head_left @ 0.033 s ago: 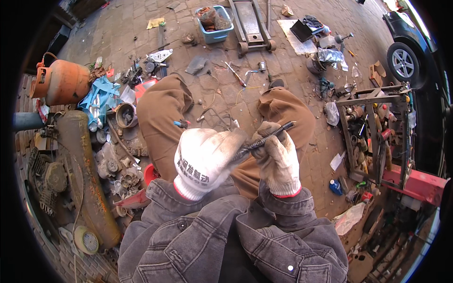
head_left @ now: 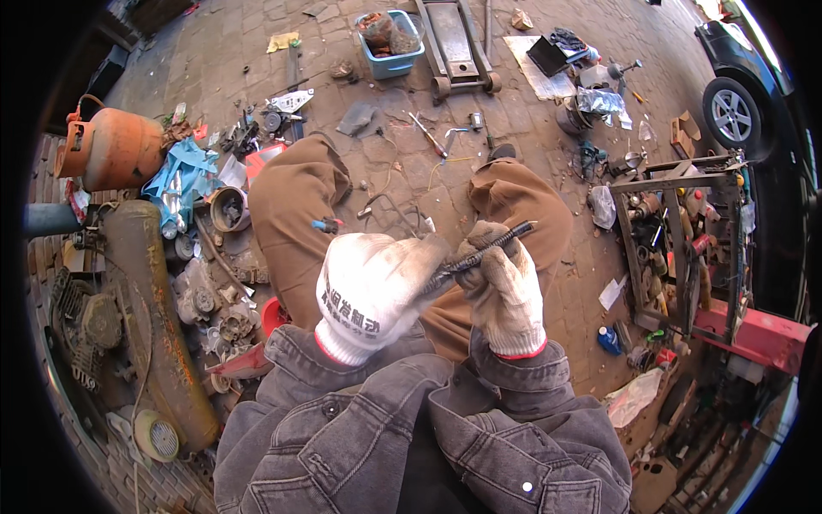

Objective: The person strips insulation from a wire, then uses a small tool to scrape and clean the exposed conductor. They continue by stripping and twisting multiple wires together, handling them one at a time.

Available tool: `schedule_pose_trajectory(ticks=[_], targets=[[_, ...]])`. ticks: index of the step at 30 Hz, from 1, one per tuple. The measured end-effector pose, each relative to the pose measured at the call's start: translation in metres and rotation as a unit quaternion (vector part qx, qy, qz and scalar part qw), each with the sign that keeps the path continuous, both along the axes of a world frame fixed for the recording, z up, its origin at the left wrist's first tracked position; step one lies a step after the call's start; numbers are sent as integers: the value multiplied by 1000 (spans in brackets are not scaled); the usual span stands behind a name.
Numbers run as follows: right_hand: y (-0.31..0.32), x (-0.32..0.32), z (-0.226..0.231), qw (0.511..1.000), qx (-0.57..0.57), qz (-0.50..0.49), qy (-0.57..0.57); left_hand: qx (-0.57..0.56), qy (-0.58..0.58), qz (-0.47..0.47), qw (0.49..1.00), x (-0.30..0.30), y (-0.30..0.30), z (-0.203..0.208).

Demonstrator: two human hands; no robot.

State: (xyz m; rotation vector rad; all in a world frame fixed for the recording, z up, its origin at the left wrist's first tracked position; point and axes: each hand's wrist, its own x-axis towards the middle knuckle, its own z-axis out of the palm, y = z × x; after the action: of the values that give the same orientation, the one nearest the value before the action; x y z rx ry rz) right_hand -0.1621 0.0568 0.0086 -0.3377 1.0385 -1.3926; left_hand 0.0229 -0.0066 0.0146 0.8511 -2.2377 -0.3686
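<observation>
both hands wear white knit gloves and meet over the lap of a person seated on a brick-paved yard. the left hand (head_left: 372,287) is curled into a closed grip around the lower end of a dark ribbed metal rod (head_left: 479,253), its fingers wrapped tight so that end is hidden inside the glove. the right hand (head_left: 505,291) sits just beside it, touching it, with fingers folded narrow around the rod's middle and the thumb pressed along it. the rod's long axis runs on a slant: it rises from lower left, inside the left glove, to upper right, where its free tip sticks out past the right glove and points toward the right knee (head_left: 527,197). it is held above the thighs, between the two knees, well clear of the ground.

on the person's left lie an orange gas cylinder (head_left: 116,150), a blue rag (head_left: 184,171) and a rusty engine part (head_left: 154,317) among scattered scrap. ahead stand a blue plastic tub (head_left: 392,51) and a floor jack (head_left: 458,47). to the right are a metal frame rack (head_left: 676,231) full of tools and a dark car's wheel (head_left: 732,116)
</observation>
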Motion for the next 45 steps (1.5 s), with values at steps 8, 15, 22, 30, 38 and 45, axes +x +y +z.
schedule_pose_trajectory(ticks=[8,15,22,30,38,45], targets=[[3,0,3,999,-30,-1,-32,82,46,-3,996,-1,4,20],[5,1,4,995,-74,7,68,100,52,16,994,-6,9,23],[10,0,12,958,-99,8,268,145,76,39,986,-13,9,23],[5,-2,10,943,-165,-6,288,174,121,1,977,-21,2,13],[6,-9,9,948,-119,54,290,225,149,-8,963,-26,2,10],[1,-1,-1,996,-30,-3,90,611,260,-19,747,-31,-6,-7]])
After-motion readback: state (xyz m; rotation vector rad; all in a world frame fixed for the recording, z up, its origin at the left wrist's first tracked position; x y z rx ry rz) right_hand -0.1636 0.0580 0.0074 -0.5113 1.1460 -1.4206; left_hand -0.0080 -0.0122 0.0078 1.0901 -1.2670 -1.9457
